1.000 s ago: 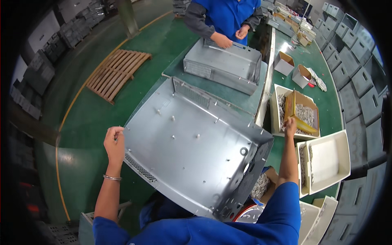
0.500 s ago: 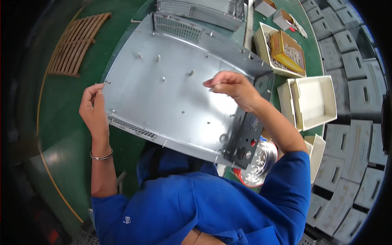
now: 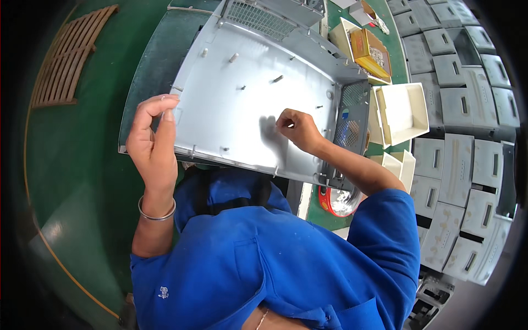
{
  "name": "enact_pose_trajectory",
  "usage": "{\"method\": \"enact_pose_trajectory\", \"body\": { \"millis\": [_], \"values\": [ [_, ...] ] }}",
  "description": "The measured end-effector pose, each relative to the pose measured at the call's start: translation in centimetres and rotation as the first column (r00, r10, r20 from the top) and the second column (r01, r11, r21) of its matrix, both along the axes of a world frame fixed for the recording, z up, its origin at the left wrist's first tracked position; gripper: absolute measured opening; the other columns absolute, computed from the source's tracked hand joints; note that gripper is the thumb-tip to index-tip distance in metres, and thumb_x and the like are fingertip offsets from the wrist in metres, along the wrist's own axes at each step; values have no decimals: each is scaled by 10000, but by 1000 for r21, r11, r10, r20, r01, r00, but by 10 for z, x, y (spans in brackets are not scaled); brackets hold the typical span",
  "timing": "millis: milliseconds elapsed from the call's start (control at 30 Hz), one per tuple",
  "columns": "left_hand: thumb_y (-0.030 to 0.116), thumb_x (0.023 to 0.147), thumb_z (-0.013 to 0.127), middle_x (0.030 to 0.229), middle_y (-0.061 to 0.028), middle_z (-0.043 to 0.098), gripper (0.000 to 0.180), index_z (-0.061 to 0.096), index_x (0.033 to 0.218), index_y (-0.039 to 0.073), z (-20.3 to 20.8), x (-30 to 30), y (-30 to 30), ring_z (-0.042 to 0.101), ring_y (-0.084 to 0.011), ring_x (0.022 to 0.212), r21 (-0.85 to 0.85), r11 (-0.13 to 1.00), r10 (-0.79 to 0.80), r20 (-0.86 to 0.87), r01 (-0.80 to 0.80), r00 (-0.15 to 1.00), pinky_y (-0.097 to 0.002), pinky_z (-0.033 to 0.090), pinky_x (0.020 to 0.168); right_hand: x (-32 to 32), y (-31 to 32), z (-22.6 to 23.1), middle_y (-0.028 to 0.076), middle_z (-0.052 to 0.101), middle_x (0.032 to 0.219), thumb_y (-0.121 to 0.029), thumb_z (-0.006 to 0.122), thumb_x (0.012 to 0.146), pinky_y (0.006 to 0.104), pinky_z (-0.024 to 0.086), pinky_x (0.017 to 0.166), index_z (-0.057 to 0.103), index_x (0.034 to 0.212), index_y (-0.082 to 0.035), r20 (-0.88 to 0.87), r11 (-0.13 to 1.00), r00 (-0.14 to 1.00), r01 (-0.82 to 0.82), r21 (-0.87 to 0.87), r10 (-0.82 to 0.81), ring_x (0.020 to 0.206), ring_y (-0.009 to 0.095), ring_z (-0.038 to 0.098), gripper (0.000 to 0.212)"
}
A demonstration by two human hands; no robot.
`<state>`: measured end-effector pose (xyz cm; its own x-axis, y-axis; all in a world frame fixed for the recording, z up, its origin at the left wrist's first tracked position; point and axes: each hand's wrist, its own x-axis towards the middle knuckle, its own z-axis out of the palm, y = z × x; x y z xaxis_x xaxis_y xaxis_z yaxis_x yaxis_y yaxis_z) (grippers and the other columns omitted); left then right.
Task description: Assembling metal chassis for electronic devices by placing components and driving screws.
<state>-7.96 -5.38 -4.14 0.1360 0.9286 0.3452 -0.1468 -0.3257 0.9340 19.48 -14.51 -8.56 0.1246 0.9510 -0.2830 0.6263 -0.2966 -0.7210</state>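
A large grey sheet-metal casing point(image 3: 220, 121) lies open side up in front of me. Perforated panels sit in its far wall and right wall. Small pegs stand up from its floor, among them a whitish peg point(image 3: 234, 57). At the casing's left edge, my left hand point(image 3: 154, 135) has thumb and fingers closed on the rim. Over the near right part of the floor is my right hand point(image 3: 301, 131), fingers pinched with a small white piece point(image 3: 291, 125) showing between them. Its shadow falls just left of it. The piece's kind is too small to tell.
A dark green worktable point(image 3: 157, 66) shows left of the casing. On the right stand a yellow box point(image 3: 369, 55) of small parts, cream bins point(image 3: 410, 113) and a red-rimmed round container point(image 3: 325, 202). Stacked grey metal panels point(image 3: 459, 176) lie beyond. A wooden pallet point(image 3: 69, 58) rests on the floor.
The casing has shifted right against its surroundings, uncovering worktable on its left. My left hand has moved right with the rim. My right hand has come lower, nearer the casing's front wall.
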Motion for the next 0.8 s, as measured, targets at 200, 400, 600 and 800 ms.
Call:
{"method": "enact_pose_trajectory", "body": {
  "millis": [200,400,600,800],
  "values": [
    [-66,787,455,963,-129,565,143,556,881,-31,2,-10,8,523,-159,917,-15,988,-154,57,155,986,-251,383,818,-15,-4,0,86,593,719,26,586,698,263,475,630,557,734,-6,45,992,994,93,84,-97,670,154,585,56],
    [-53,788,452,968,-132,562,145,558,884,-29,5,-22,14,516,-151,911,-93,959,-258,112,269,960,-247,381,803,-27,-1,3,100,578,718,36,562,676,282,469,593,549,704,-23,241,992,970,11,124,-41,632,221,579,66],
    [-36,812,443,997,-127,547,143,556,898,-36,9,-34,24,501,-139,910,-141,927,-322,169,346,932,-245,372,805,-32,1,-2,76,561,706,-17,535,691,323,463,594,534,673,-49,408,986,910,-124,108,70,647,266,568,37],
    [18,863,417,980,-108,551,169,546,951,-48,-8,-33,41,509,-144,911,-230,914,-284,223,334,932,-274,388,847,-26,3,-6,84,580,736,-59,533,683,365,465,608,536,675,-55,446,984,886,-168,61,124,679,292,574,9]
  ]
}}
